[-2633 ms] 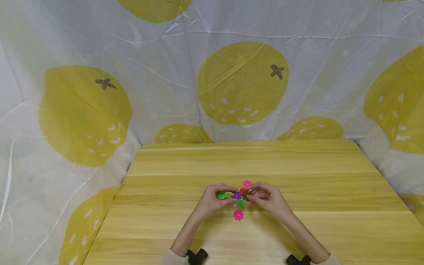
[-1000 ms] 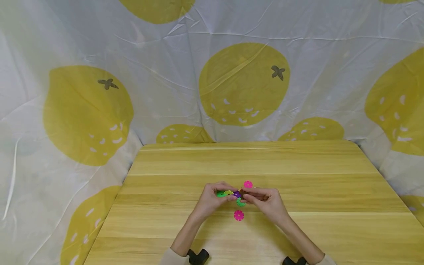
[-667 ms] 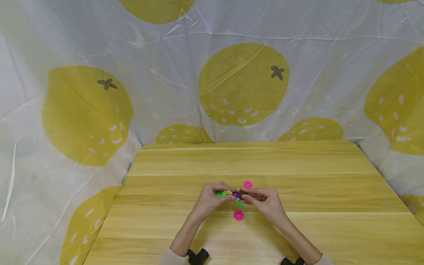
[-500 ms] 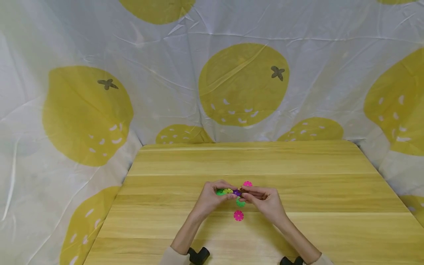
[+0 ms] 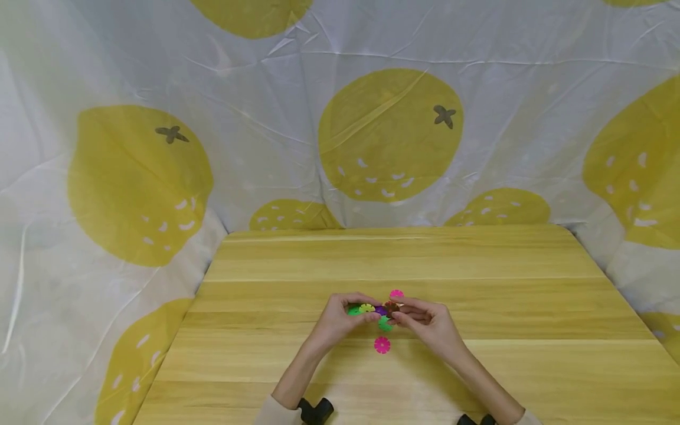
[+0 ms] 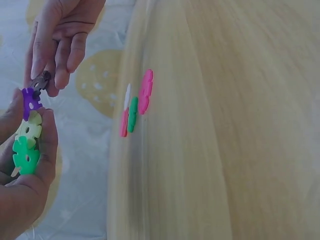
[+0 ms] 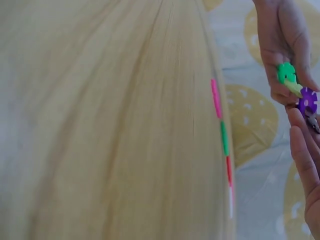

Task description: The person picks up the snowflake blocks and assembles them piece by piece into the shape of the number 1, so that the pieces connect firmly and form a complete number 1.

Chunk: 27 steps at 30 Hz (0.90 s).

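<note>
In the head view my left hand (image 5: pixel 334 319) grips a short chain of notched plastic snowflake discs over the table. The left wrist view shows its green disc (image 6: pixel 26 159), pale yellow disc (image 6: pixel 31 129) and purple disc (image 6: pixel 30 104) linked edge to edge. A dark brown disc (image 6: pixel 40 82) meets the purple one at the chain's far end. My right hand (image 5: pixel 434 321) pinches that brown disc at its edge between thumb and fingers. Below the hands lie a loose green disc (image 5: pixel 385 323) and a pink disc (image 5: pixel 382 345); another pink disc (image 5: pixel 396 293) is beyond them.
A red disc (image 6: pixel 124 123) and a white disc (image 6: pixel 127 95) also lie on the wooden table (image 5: pixel 297 260), largely hidden behind the hands in the head view. A lemon-print cloth (image 5: pixel 276 130) hangs behind the table. Black straps' mounts (image 5: pixel 316 411) sit at the wrists.
The right hand has brought the brown disc leftward against the purple disc. Since half a second ago its fingers have drawn back slightly, showing more of the brown disc. The left hand stays nearly still.
</note>
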Each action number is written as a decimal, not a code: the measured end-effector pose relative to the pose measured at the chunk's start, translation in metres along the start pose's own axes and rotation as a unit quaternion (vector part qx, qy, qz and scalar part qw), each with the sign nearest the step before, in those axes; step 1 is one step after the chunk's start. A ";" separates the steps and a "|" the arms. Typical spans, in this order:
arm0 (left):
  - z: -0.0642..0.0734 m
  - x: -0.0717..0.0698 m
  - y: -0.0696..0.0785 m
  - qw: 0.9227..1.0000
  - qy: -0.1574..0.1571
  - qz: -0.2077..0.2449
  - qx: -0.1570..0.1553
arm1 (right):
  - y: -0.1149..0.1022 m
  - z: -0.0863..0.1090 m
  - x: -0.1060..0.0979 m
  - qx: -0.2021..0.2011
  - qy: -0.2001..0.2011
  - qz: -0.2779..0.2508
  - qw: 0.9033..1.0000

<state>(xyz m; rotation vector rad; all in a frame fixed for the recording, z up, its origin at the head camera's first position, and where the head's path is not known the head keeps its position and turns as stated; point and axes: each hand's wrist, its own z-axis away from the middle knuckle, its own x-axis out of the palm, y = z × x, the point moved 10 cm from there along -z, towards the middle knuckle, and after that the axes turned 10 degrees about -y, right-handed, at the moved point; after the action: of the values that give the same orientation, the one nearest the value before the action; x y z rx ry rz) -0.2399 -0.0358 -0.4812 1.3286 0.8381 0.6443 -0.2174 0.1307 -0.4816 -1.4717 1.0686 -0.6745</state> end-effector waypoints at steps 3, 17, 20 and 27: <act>0.000 0.001 0.001 1.000 -0.006 0.006 0.001 | -0.003 -0.001 0.002 -0.016 -0.012 -0.013 1.000; 0.002 -0.003 0.005 1.000 0.009 -0.003 0.017 | -0.011 -0.002 0.008 -0.061 -0.006 -0.043 0.997; 0.003 -0.004 0.005 1.000 0.014 -0.004 0.018 | -0.012 -0.004 0.008 -0.056 -0.001 -0.041 0.998; 0.006 -0.004 -0.003 1.000 -0.006 0.009 -0.005 | 0.001 -0.006 0.012 0.012 -0.018 -0.088 0.996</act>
<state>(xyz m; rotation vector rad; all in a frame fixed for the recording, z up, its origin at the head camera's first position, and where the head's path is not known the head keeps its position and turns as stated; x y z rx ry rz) -0.2372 -0.0425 -0.4832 1.3318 0.8122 0.6537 -0.2177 0.1175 -0.4829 -1.5643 0.9070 -0.7780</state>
